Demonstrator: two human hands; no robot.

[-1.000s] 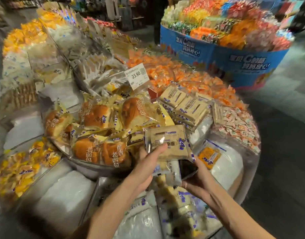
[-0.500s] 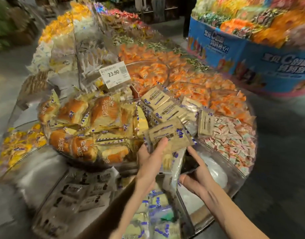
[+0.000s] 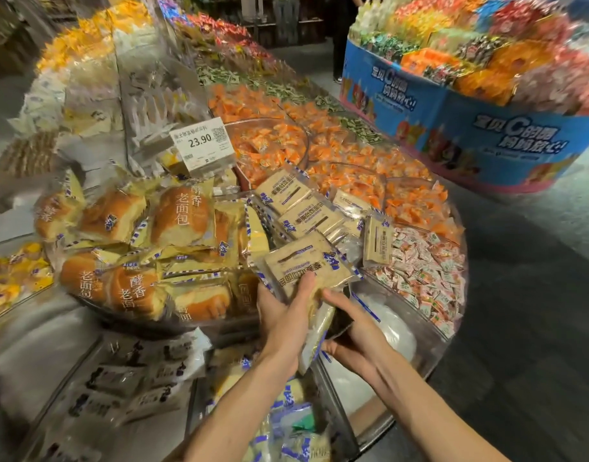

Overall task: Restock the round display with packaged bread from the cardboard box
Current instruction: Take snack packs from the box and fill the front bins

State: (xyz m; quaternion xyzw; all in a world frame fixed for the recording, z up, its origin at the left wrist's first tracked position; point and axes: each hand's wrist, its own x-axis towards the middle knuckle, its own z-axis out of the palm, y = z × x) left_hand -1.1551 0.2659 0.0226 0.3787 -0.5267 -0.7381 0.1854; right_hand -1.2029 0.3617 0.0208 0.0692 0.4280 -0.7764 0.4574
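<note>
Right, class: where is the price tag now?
Head view, left of centre: the price tag stands just behind the bun packs, left of the orange sweets.

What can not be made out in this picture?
Head view only.
- Held packs: count unclear; they overlap, and the left hand and right hand cover them.
- Price tag: small print too small.
- Lower-left packets: blurred.
- Cardboard box: not recognisable near the bottom edge.
</note>
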